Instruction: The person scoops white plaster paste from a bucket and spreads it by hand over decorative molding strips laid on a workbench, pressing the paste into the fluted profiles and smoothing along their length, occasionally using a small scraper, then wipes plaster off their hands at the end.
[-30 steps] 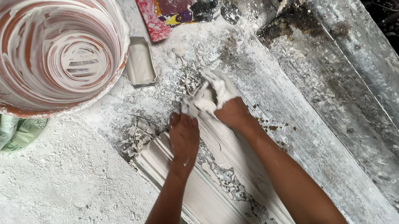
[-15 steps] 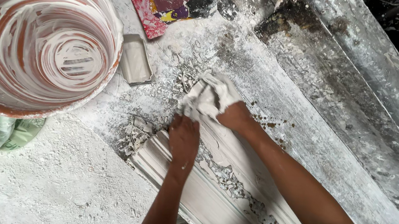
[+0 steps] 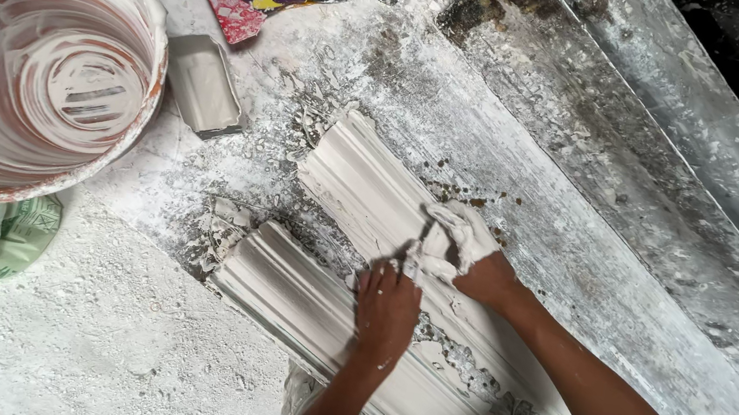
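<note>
Plaster-dusted bench [image 3: 78,359] bears moulding [image 3: 363,187], bucket [image 3: 34,54].

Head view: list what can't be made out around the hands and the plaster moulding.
- Right hand: fingers coated in wet plaster; any tool in the grip is hidden.
- Left hand: palm pressed down, underside unseen.
- Plaster moulding: lower end cut off by the frame's bottom edge.
- Bucket: cut off at the left edge.

This is a plaster workshop, where moulded trim is made by hand. White dust and dried plaster crumbs cover the worktable [image 3: 59,357]. A long white moulding [image 3: 363,187] with ridges lies on it. A big bucket [image 3: 33,64] is smeared inside with wet plaster, and a small scraper [image 3: 204,83] lies just beside it. Grey metal rails [image 3: 690,118], stained and splashed, run along the table edge.
</note>
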